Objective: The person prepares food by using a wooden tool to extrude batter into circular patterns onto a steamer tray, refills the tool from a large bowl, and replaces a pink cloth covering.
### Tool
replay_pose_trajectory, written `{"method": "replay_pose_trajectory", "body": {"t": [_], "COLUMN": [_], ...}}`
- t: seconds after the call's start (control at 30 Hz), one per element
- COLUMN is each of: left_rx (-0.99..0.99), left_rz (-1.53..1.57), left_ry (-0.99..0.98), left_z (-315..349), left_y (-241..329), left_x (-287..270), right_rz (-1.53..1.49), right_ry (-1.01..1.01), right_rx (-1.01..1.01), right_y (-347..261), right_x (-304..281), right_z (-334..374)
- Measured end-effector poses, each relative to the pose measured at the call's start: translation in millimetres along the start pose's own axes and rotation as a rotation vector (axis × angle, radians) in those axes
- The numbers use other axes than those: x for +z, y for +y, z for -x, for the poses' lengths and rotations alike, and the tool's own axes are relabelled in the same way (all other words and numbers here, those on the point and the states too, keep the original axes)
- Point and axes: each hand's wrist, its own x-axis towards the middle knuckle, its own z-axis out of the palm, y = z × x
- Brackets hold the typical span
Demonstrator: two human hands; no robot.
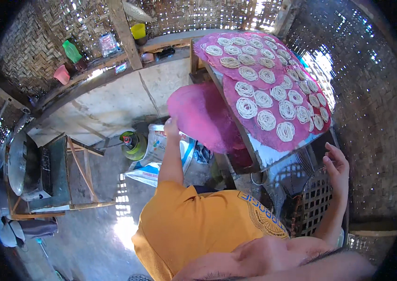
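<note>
My left hand (172, 127) is closed on the edge of a round pink sheet (198, 112), which hangs in the air beside the table's left edge. More pink sheets (236, 93) overlap on the white tabletop (273, 157). Several pale, round, coiled nests of noodle-like strands (266, 120) lie on them in loose rows. Past the table's near right corner, my right hand (337, 164) is raised with fingers apart and nothing in it. The far side of the held sheet is partly hidden by the table edge.
Below the table stands a dark lattice basket (315, 201). A green gas cylinder (134, 146) and white-blue sacks (154, 159) are on the floor. At left, a large wok (18, 164) sits by a wooden-framed stand (58, 173). A wall ledge (91, 75) holds cups and a bottle.
</note>
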Motion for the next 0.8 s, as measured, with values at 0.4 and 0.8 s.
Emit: {"method": "replay_pose_trajectory", "body": {"t": [0.4, 0.8], "left_rx": [0.466, 0.231], "left_rz": [0.749, 0.498], "left_ry": [-0.442, -1.391], "left_z": [244.4, 423.1], "left_y": [229.8, 202.0], "left_x": [96.0, 198.2], "right_rz": [0.260, 0.077], "right_ry": [-0.072, 0.672], "right_rx": [-0.661, 0.052], "right_y": [-76.4, 32.3], "right_x": [73.2, -91.9], "right_z": [74.2, 135.6]}}
